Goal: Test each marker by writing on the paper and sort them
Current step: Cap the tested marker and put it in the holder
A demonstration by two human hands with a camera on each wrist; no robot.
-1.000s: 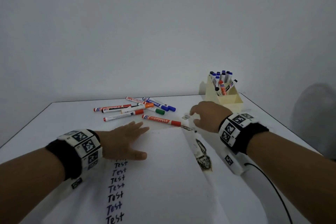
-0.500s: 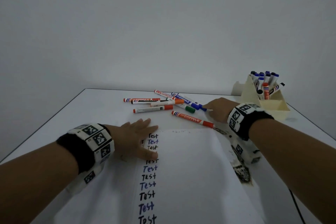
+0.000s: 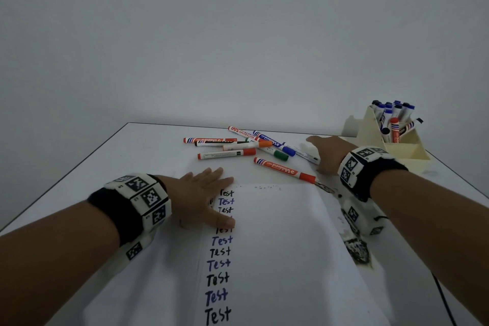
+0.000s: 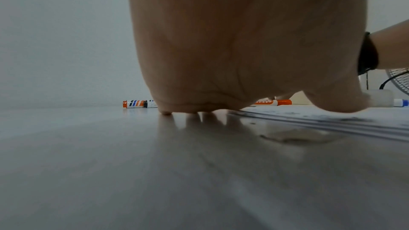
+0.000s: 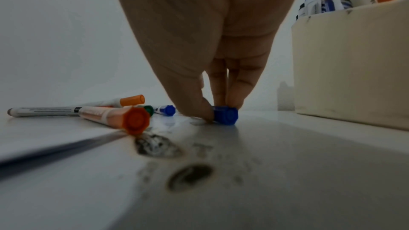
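A white paper [image 3: 277,233] bears a column of "Test" words in black and blue. My left hand [image 3: 203,193] lies flat on its upper left part, fingers straight. Several capped markers [image 3: 238,145] lie scattered beyond the paper, and an orange-capped one [image 3: 284,168] sits nearest its top edge. My right hand [image 3: 326,149] reaches to the pile's right end. In the right wrist view its thumb and fingertips pinch a blue-capped marker [image 5: 226,115] that lies on the table. The same marker's white barrel [image 3: 301,153] pokes out left of the hand.
A cream holder [image 3: 397,145] with several upright markers stands at the far right, close beside my right hand [image 5: 221,41]. Dark ink smudges [image 3: 357,249] mark the table by the paper's right edge. A black cable [image 3: 444,299] runs under my right forearm.
My right hand has moved from the paper's top right corner out to the pile and closed its fingertips on the blue-capped marker. My left hand has stayed flat on the paper.
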